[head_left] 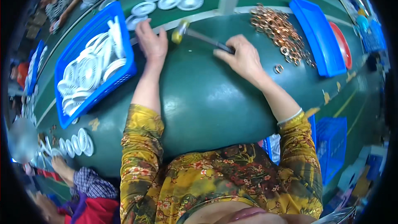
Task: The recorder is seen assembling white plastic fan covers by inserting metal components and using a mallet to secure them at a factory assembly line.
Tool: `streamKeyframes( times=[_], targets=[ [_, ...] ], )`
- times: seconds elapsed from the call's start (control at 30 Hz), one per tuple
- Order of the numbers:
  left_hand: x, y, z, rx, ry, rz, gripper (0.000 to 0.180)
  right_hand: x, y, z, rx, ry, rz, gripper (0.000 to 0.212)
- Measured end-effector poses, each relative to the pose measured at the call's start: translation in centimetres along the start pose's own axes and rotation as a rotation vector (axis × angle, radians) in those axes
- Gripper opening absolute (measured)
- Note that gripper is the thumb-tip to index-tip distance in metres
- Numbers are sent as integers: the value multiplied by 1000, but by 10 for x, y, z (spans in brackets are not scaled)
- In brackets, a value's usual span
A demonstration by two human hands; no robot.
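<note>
My right hand [243, 58] is closed around the dark grip of a hammer [203, 38]. The hammer's yellow-ended head points left, held above the green table and a little blurred. My left hand [152, 43] reaches to the table's far side, thumb spread from the fingers, nothing visible in it. Its fingertips are close to a white slotted plastic disc [133, 22]; whether they touch it I cannot tell. Several more such discs [170, 1] lie flat beyond. Left of my forearm stands a blue basket [133, 60] heaped with white slotted discs [88, 71].
A pile of copper-coloured rings [280, 31] lies at the far right, beside a blue tray [321, 41] and a red dish [342, 45]. Blue crates [331, 147] stand low at right. A co-worker's hand [62, 166] is at lower left near a row of discs [76, 144].
</note>
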State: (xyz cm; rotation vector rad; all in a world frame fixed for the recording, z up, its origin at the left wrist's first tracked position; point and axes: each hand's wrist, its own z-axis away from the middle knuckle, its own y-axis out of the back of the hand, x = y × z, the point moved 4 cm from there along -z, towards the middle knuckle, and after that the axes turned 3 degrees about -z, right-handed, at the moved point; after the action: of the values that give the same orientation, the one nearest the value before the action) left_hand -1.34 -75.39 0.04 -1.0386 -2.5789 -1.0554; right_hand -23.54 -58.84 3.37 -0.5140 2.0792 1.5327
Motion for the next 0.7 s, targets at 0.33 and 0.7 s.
streamKeyframes(
  times=[0.33, 0.7],
  targets=[
    [125, 86, 11, -44, -317, 182, 40, 77, 71, 117, 261, -274, 287, 13],
    [-8, 169, -33, -342, 159, -500, 41, -10, 20, 132, 125, -187, -423, 13]
  ],
)
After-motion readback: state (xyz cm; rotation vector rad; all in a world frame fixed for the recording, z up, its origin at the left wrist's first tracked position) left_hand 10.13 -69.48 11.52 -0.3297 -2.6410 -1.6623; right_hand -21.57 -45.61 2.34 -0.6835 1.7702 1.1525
